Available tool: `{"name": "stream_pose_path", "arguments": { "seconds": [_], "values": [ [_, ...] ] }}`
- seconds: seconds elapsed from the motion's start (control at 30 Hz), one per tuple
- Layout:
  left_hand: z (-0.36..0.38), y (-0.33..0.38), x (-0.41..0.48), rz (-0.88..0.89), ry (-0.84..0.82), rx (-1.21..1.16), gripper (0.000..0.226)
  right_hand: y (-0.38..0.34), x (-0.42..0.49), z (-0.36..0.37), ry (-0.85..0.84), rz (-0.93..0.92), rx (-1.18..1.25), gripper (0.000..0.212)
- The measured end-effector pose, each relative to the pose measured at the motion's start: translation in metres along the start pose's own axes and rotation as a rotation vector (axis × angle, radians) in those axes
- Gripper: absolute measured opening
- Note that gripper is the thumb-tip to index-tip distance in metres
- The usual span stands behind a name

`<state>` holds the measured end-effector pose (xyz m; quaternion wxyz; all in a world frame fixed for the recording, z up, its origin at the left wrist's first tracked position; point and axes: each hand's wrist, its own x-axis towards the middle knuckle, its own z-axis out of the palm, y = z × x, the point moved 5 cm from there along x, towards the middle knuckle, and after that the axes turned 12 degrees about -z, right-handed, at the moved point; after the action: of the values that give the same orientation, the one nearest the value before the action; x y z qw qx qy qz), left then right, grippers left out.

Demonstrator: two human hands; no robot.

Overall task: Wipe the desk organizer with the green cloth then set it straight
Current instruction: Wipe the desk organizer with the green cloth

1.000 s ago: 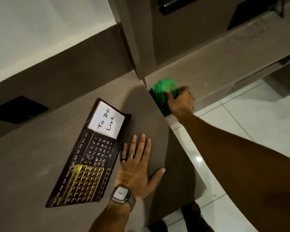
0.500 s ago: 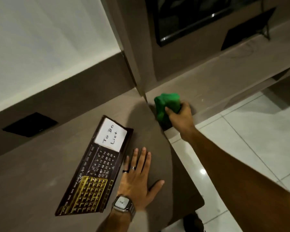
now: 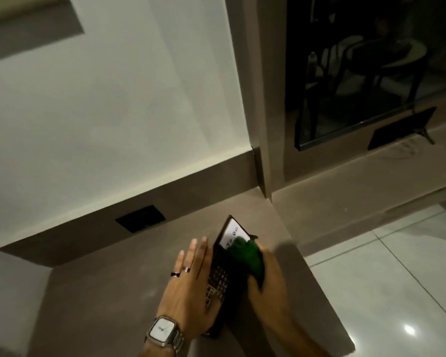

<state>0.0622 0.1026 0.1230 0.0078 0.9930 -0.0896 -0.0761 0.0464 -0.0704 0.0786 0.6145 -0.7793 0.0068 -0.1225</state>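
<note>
Desk organizer lies flat on the brown tabletop, near its right edge, long axis running near to far, tilted slightly right. White "To Do" note at its far end, partly covered by the green cloth.

Left hand: fingers straight and together, flat, along the organizer's left edge and overlapping its near-left part; two rings, watch on the wrist. Grip holds nothing.

Right hand: bunched around the cloth, pressing it onto the organizer's far-right area. Motion blur on this hand; individual fingers not resolvable.

Black wall plate on the upstand, far left of the organizer. White tiled floor to the right
</note>
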Motion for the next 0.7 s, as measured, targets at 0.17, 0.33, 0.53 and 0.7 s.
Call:
{"name": "stream_pose_path", "arguments": {
  "seconds": [0.17, 0.33, 0.53, 0.7],
  "values": [
    [0.023, -0.013, -0.014, -0.043, -0.222, -0.046, 0.095, 0.001, -0.039, 0.046, -0.183, -0.114, -0.176, 0.089],
    [0.029, -0.012, -0.013, -0.052, -0.274, -0.214, 0.107, 0.003, -0.039, 0.067, -0.348, -0.187, -0.391, 0.095],
    [0.032, -0.017, -0.014, -0.058, -0.271, -0.279, 0.111, 0.018, -0.044, 0.053, -0.363, -0.076, -0.48, 0.091],
    [0.035, -0.017, -0.015, -0.037, -0.247, -0.336, 0.11, -0.009, -0.02, 0.055, -0.354, -0.317, -0.32, 0.083]
  ]
}}
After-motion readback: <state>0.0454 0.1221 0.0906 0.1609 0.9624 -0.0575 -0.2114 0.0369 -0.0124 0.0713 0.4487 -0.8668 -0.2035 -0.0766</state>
